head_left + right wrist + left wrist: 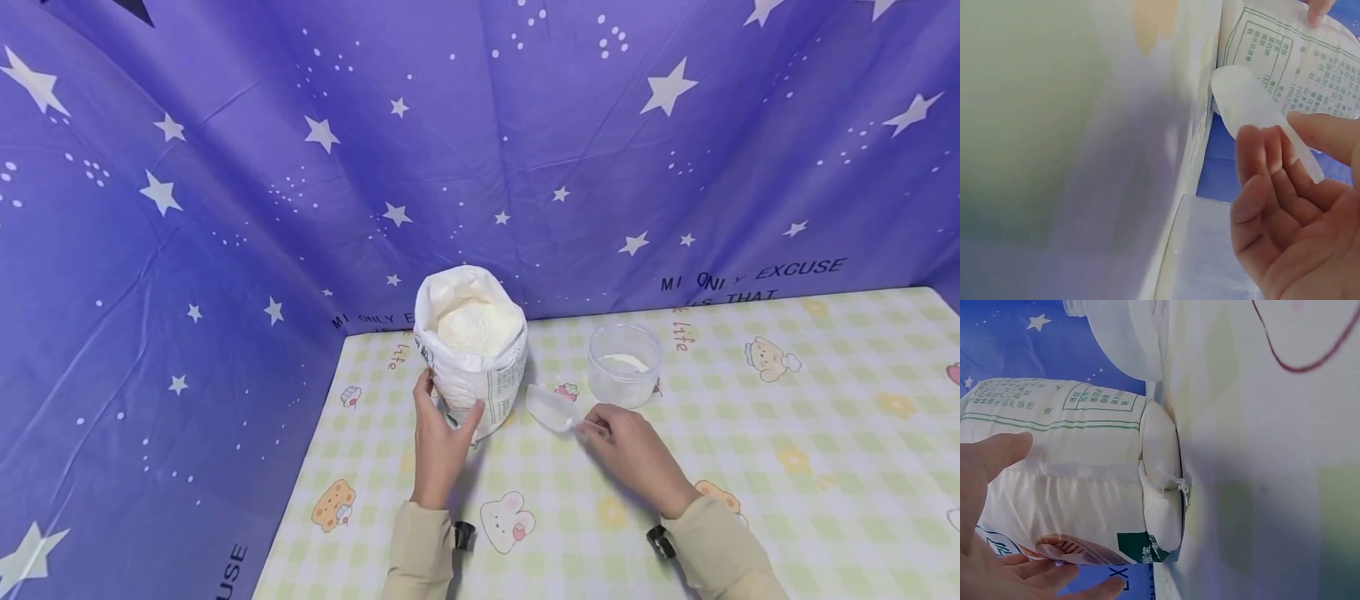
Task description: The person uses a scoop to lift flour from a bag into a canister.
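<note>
Starry curtain [570, 158], checked tablecloth [840, 450]: right hand [633, 450] round scoop [551, 410], left hand [439, 446] spread against bag [483, 379]

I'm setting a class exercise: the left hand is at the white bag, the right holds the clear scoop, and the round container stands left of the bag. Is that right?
Not quite: the round container stands right of the white bag, as the head view shows. As stated, the left hand is at the bag and the right hand holds the clear scoop.
</note>
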A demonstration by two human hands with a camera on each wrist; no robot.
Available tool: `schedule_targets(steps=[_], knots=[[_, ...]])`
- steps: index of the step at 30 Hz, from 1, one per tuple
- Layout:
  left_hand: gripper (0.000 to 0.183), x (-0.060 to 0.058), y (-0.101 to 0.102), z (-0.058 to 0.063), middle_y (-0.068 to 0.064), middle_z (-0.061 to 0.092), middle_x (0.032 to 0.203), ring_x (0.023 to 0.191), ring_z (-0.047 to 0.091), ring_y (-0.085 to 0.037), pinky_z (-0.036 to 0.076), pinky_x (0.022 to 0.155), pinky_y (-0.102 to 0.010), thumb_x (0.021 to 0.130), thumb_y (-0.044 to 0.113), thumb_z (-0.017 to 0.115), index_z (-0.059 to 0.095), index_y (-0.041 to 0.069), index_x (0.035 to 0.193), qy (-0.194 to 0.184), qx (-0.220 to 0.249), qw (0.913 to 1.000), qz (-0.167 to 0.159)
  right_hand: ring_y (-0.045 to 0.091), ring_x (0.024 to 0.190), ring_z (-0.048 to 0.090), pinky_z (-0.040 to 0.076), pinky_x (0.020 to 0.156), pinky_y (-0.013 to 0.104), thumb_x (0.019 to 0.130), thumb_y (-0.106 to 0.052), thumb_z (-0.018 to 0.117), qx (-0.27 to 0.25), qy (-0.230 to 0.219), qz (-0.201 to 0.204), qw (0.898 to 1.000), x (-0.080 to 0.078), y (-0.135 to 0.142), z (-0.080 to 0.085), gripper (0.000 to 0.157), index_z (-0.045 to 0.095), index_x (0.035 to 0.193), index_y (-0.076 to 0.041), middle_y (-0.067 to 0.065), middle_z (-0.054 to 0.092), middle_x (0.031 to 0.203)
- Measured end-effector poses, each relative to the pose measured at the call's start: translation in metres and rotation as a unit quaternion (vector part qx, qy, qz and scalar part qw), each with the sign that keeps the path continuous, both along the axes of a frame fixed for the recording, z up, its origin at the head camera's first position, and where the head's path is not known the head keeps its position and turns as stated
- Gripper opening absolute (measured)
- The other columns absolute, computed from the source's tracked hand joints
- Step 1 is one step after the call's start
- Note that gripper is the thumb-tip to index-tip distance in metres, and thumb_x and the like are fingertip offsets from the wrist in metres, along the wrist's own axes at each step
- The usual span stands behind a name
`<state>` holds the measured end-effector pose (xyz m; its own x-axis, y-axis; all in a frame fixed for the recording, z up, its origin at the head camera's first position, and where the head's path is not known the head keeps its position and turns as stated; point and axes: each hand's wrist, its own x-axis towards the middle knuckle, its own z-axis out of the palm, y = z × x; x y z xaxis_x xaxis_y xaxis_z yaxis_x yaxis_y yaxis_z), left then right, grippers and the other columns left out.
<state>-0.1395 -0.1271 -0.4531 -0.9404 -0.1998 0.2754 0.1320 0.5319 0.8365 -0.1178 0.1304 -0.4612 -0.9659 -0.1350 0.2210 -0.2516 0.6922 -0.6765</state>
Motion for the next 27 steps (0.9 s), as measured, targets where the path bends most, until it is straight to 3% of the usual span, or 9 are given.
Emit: schedule_targets(steps=[5, 10, 14, 17, 20, 24, 27], knots=[[0.088, -0.001, 0.001, 0.001, -0.02, 0.035, 0.155, 0.144, 0.033, -0.033, 0.031, 0.119, -0.052, 0.086, 0.027, 0.077, 0.023, 0.006, 0.153, -0.003, 0.013, 0.9999, 0.006, 0.004, 0.055, 0.041, 0.039, 0.052, 0.02, 0.091, -0.015, 0.071, -0.061, -0.015, -0.01, 0.998, -0.001, 0.002, 0.001, 0.009, 0.072, 0.084, -0.011, -0.008, 0.055, 0.065], [0.088, -0.002, 0.001, 0.0, -0.019, 0.035, 0.155, 0.144, 0.034, -0.032, 0.031, 0.12, -0.051, 0.085, 0.027, 0.078, 0.024, 0.007, 0.153, -0.006, 0.016, 0.9998, 0.011, 0.004, 0.054, 0.042, 0.039, 0.052, 0.019, 0.093, -0.017, 0.07, -0.107, -0.028, -0.026, 0.994, -0.003, 0.003, -0.001, 0.012, 0.075, 0.089, -0.008, -0.005, 0.054, 0.064], [0.091, -0.002, 0.001, -0.001, -0.019, 0.035, 0.155, 0.144, 0.034, -0.032, 0.033, 0.119, -0.051, 0.084, 0.026, 0.079, 0.023, 0.006, 0.153, -0.007, 0.018, 0.9998, 0.01, 0.007, 0.059, 0.057, 0.047, 0.056, 0.016, 0.093, -0.017, 0.07, -0.149, -0.032, -0.03, 0.988, -0.004, 0.003, -0.003, 0.014, 0.077, 0.09, -0.005, 0.0, 0.067, 0.069], [0.093, -0.004, 0.001, -0.002, -0.019, 0.036, 0.151, 0.141, 0.037, -0.032, 0.039, 0.115, -0.048, 0.082, 0.023, 0.081, 0.024, 0.005, 0.153, 0.008, 0.023, 0.9997, 0.004, 0.017, 0.07, 0.071, 0.056, 0.064, 0.017, 0.093, -0.013, 0.069, -0.209, -0.047, -0.036, 0.976, -0.005, 0.004, -0.005, 0.015, 0.077, 0.092, 0.0, 0.009, 0.075, 0.078], [0.094, -0.006, 0.002, -0.002, -0.018, 0.04, 0.145, 0.134, 0.041, -0.031, 0.047, 0.108, -0.045, 0.079, 0.019, 0.083, 0.026, 0.005, 0.152, 0.031, 0.025, 0.9992, 0.002, 0.024, 0.076, 0.074, 0.061, 0.07, 0.022, 0.095, -0.009, 0.065, -0.272, -0.065, -0.045, 0.959, -0.007, 0.004, -0.005, 0.018, 0.074, 0.099, 0.006, 0.017, 0.075, 0.084], [0.093, -0.01, 0.003, -0.002, -0.016, 0.043, 0.139, 0.127, 0.044, -0.029, 0.052, 0.102, -0.043, 0.075, 0.018, 0.086, 0.031, 0.006, 0.149, 0.05, 0.023, 0.9984, 0.012, 0.022, 0.078, 0.075, 0.063, 0.074, 0.028, 0.098, -0.006, 0.06, -0.337, -0.076, -0.06, 0.937, -0.009, 0.007, -0.003, 0.023, 0.069, 0.107, 0.013, 0.023, 0.074, 0.09], [0.093, -0.012, 0.003, -0.003, -0.015, 0.043, 0.138, 0.127, 0.045, -0.029, 0.052, 0.103, -0.044, 0.074, 0.018, 0.087, 0.032, 0.006, 0.148, 0.058, 0.025, 0.9979, 0.017, 0.022, 0.077, 0.075, 0.063, 0.075, 0.033, 0.099, -0.008, 0.059, -0.364, -0.071, -0.069, 0.926, -0.009, 0.008, 0.001, 0.027, 0.066, 0.108, 0.016, 0.021, 0.074, 0.09]])
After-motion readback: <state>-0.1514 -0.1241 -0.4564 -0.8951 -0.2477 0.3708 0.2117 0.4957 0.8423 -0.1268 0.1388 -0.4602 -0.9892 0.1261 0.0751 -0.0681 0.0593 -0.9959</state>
